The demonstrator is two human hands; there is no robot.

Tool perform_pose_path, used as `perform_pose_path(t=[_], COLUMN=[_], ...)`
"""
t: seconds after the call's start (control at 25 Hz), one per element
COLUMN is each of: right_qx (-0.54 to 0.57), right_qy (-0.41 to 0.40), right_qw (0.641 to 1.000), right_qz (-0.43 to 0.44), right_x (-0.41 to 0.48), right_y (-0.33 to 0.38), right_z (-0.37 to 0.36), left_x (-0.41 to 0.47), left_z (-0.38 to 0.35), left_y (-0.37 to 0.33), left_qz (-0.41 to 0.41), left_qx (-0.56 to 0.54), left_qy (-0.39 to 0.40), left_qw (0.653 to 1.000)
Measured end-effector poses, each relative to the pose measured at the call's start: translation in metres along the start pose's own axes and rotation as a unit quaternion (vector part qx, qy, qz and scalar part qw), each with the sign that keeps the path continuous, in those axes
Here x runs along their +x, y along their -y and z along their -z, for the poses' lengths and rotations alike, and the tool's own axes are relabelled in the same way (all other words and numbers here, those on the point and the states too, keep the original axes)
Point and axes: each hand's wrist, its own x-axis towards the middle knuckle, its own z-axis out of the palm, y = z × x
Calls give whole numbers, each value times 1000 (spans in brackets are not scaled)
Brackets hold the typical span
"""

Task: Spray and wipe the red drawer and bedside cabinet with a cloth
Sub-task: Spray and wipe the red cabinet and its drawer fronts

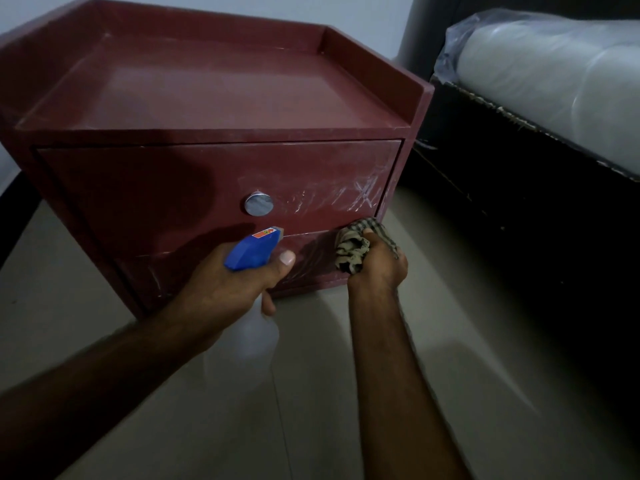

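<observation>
Crumpled beige checked cloth (353,251), judged soft and limp, is lying against the right end of the red lower drawer front (311,268) of the red bedside cabinet (214,88). The right hand (379,270) is bunching the cloth. The left hand (221,282) is gripping the neck of the blue-headed translucent spray bottle (252,252), probably light, just to the left.

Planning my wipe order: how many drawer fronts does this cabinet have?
2. The upper drawer front carries the metal knob; the lower drawer front lies beneath it, partly hidden.

Head camera — looking forward and down, close over the red cabinet (214,98).
</observation>
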Motion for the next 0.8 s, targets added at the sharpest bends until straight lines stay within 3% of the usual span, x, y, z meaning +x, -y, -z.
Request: perform_pose_path(t=[0.24, 0.48, 0.8], right_qx=[29, -15, 11], right_qy=[20, -29, -1], right_qw=[998, 999, 1000], right_qz=[43, 7, 20], right_x=[3, 11, 16], right_y=[10, 9, 12], right_z=[-3, -4, -5], left_x=[1, -1, -4], left_z=[-1, -1, -4], left_y=[-2, -2, -8], left_qz=[-2, -4, -11], left_qx=[-17, 1, -11], left_qy=[7, 4, -20], left_qw=[1000, 1000, 1000])
